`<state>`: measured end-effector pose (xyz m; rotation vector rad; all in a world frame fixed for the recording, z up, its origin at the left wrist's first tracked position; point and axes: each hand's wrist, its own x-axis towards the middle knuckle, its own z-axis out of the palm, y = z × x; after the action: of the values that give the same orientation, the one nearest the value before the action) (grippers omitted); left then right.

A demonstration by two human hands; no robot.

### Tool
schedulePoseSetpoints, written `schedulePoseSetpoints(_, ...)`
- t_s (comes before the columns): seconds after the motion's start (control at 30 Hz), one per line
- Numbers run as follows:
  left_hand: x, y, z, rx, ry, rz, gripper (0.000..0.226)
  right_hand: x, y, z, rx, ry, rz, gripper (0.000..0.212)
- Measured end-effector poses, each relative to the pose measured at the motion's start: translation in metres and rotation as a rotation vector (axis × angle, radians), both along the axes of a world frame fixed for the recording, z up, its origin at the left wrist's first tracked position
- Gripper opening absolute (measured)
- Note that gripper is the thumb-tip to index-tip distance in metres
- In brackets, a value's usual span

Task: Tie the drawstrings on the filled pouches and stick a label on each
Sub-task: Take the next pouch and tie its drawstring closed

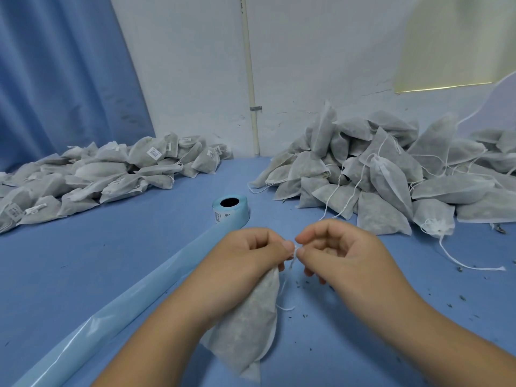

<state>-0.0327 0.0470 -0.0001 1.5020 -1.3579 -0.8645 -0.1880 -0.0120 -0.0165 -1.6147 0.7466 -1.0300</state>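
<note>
A filled white pouch (251,325) hangs between my forearms over the blue table (111,261). My left hand (251,258) grips its gathered neck and pinches the white drawstring (293,254). My right hand (340,255) pinches the same drawstring from the other side, fingertips almost meeting the left ones. A roll of labels (231,210) stands just beyond my hands, its pale blue backing strip (125,305) trailing toward the lower left.
A heap of labelled pouches (106,174) lies at the back left. A bigger heap of pouches with loose strings (391,174) sits at the back right. Dark crumbs (460,300) dot the table on the right. A blue curtain (55,79) hangs at the left.
</note>
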Motion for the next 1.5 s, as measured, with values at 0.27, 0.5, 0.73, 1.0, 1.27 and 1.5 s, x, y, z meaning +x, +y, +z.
schedulePoseSetpoints(0.27, -0.002, -0.001, 0.0, -0.021, 0.01, 0.015, 0.023, 0.0, 0.001, -0.001, -0.084, 0.117, 0.001, 0.017)
schedulePoseSetpoints(0.5, -0.001, -0.001, -0.001, -0.011, -0.005, 0.044, 0.024, 0.002, 0.002, 0.0, 0.011, 0.077, 0.054, 0.016)
schedulePoseSetpoints(0.73, 0.0, -0.002, -0.001, 0.169, 0.414, -0.095, 0.023, 0.003, 0.003, 0.001, 0.066, -0.024, 0.146, 0.023)
schedulePoseSetpoints(1.0, -0.002, -0.002, 0.0, 0.183, 0.681, -0.207, 0.018, 0.001, 0.0, -0.001, 0.192, -0.244, 0.256, 0.027)
schedulePoseSetpoints(1.27, -0.009, -0.004, -0.002, 0.219, 1.039, -0.375, 0.018, 0.0, -0.008, 0.002, 0.396, -0.419, 0.355, 0.026)
schedulePoseSetpoints(1.5, -0.01, -0.005, -0.005, 0.15, 0.953, -0.32, 0.017, -0.003, -0.004, 0.005, 0.189, -0.269, 0.282, 0.016)
